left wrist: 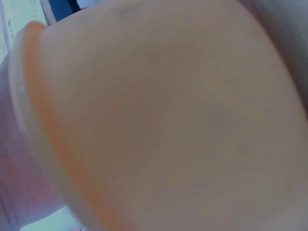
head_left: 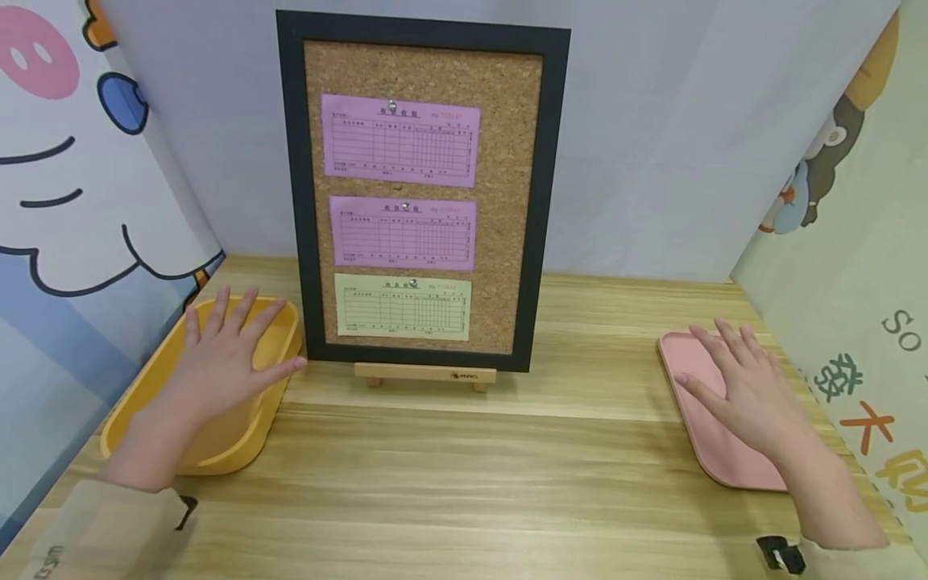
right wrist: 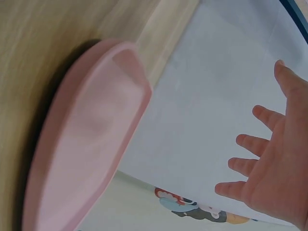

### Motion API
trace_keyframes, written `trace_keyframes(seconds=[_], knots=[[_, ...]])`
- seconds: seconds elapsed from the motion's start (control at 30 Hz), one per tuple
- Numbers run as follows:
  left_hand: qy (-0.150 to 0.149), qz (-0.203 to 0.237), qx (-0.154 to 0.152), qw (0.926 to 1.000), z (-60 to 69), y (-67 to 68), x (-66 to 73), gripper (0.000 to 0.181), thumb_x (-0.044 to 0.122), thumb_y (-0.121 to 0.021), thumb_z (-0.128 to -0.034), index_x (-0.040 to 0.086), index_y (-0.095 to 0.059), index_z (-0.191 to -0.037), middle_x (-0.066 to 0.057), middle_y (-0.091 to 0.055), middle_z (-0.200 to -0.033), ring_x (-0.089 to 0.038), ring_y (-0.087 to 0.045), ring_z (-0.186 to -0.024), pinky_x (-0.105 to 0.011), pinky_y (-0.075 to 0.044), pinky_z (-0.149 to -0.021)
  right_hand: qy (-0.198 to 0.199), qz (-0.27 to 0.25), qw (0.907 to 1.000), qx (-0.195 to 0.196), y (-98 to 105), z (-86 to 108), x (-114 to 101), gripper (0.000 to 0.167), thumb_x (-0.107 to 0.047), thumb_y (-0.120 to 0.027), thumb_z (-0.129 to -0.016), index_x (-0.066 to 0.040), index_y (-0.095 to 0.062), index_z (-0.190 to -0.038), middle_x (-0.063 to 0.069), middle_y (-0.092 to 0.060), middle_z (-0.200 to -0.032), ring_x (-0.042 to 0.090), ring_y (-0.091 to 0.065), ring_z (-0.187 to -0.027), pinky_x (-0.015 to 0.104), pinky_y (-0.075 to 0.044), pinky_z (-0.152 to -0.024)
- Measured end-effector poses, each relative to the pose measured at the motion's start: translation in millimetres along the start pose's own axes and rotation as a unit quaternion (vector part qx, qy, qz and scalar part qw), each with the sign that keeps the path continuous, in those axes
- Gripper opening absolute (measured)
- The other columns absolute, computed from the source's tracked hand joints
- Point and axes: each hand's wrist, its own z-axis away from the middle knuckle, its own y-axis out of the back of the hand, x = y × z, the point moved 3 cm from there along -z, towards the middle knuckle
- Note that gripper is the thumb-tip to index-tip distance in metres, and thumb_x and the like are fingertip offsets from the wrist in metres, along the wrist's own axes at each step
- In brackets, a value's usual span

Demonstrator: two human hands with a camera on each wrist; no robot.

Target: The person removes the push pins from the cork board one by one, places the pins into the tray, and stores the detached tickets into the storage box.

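Note:
In the head view my left hand (head_left: 217, 366) is over the yellow basket (head_left: 250, 451), fingers spread and holding nothing. The basket wall (left wrist: 159, 120) fills most of the left wrist view. My right hand (head_left: 757, 395) hovers above the pink tray (head_left: 696, 411) with its fingers spread; the right wrist view also shows this hand (right wrist: 279, 163) empty beside the tray (right wrist: 86, 134). Between the hands stands a black-framed cork board (head_left: 507, 193). Pinned on it, one above another, are two purple slips (head_left: 399, 145) and a pale green slip (head_left: 402, 310).
A small wooden easel (head_left: 428, 372) supports the board on the wood-grain table (head_left: 464, 483). Behind it hangs a pale cloth backdrop (head_left: 652, 145). Printed panels stand along the left (head_left: 72, 242) and right (head_left: 855, 266) sides.

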Motion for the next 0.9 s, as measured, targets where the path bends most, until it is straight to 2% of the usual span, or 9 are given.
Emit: trace_keyframes(seconds=[0.23,0.43,0.57,0.73,0.9], knots=[[-0.007,-0.001,0.036,0.9993,-2.0,17.7,6.7,0.087,0.069,-0.046,-0.0853,0.018,-0.02,-0.151,-0.025,-0.009,-0.155,-0.037,0.021,-0.14,-0.064,0.017,-0.103,0.033,-0.011,0.9987,0.038,14,-6.7,-17,0.071,-0.04,-0.058,-0.093,-0.012,-0.025,-0.149,0.029,-0.02,-0.15,0.049,-0.007,-0.14,0.069,-0.011,-0.103],[-0.014,0.011,0.07,0.9974,-7.8,38.8,16.0,0.087,0.066,-0.051,-0.0846,0.018,-0.021,-0.151,-0.024,-0.014,-0.153,-0.041,0.01,-0.142,-0.068,0.007,-0.105,0.037,-0.015,0.997,0.067,32,-14.6,-40,0.071,-0.042,-0.062,-0.09,-0.017,-0.03,-0.148,0.02,-0.023,-0.153,0.042,-0.019,-0.139,0.066,-0.02,-0.102],[-0.021,0.024,0.086,0.9958,-14.2,51.7,21.1,0.088,0.065,-0.053,-0.084,0.018,-0.021,-0.151,-0.023,-0.014,-0.154,-0.042,0.006,-0.143,-0.068,0.006,-0.105,0.051,-0.024,0.9943,0.091,44,-20.6,-55,0.072,-0.039,-0.065,-0.088,-0.018,-0.031,-0.148,0.017,-0.024,-0.153,0.04,-0.021,-0.139,0.064,-0.023,-0.102],[-0.024,0.034,0.096,0.9945,-21.8,64.5,25.6,0.088,0.064,-0.053,-0.0845,0.017,-0.019,-0.151,-0.021,-0.01,-0.156,-0.042,0.005,-0.143,-0.067,0.007,-0.106,0.081,-0.023,0.9869,0.137,56,-29.6,-74,0.073,-0.033,-0.071,-0.084,-0.019,-0.036,-0.146,0.017,-0.032,-0.15,0.04,-0.031,-0.135,0.062,-0.03,-0.099],[-0.025,0.046,0.114,0.9921,-29.9,75.3,29.9,0.089,0.063,-0.055,-0.0838,0.018,-0.019,-0.151,-0.02,-0.009,-0.156,-0.042,0.003,-0.142,-0.066,0.006,-0.106,0.114,-0.023,0.9755,0.187,65,-40.4,-94,0.072,-0.027,-0.074,-0.081,-0.018,-0.04,-0.143,0.015,-0.038,-0.146,0.04,-0.038,-0.131,0.06,-0.035,-0.096]])
